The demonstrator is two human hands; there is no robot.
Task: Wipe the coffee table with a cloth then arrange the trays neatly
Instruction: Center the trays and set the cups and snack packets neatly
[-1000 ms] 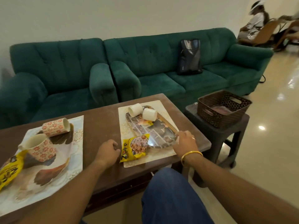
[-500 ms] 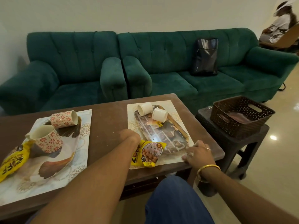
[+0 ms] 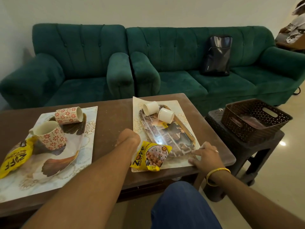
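Note:
The brown coffee table [image 3: 113,116] carries two placemats with trays. On the left placemat [image 3: 85,162] lies a leaf-shaped tray [image 3: 66,161] with two floral mugs [image 3: 49,134], one tipped over, and a yellow snack packet [image 3: 14,159]. The right placemat [image 3: 179,162] bears a glossy rectangular tray [image 3: 173,138], two white cups [image 3: 165,115] on their sides and another yellow packet [image 3: 151,156]. My left hand [image 3: 128,138] is curled at this mat's left edge. My right hand [image 3: 206,156] pinches its near right corner, fingers on top. The mat's far left corner is raised.
A dark stool [image 3: 244,146] beside the table's right end holds a brown perforated basket [image 3: 254,119] with something pinkish inside. Green sofas [image 3: 181,66] stand behind the table, a black bag [image 3: 217,55] on one. A person sits at the far right. My knee is below.
My left hand has moved forward along the right placemat's left edge. My right hand slid from the tray's rim to the mat's near right corner. The view has swung left.

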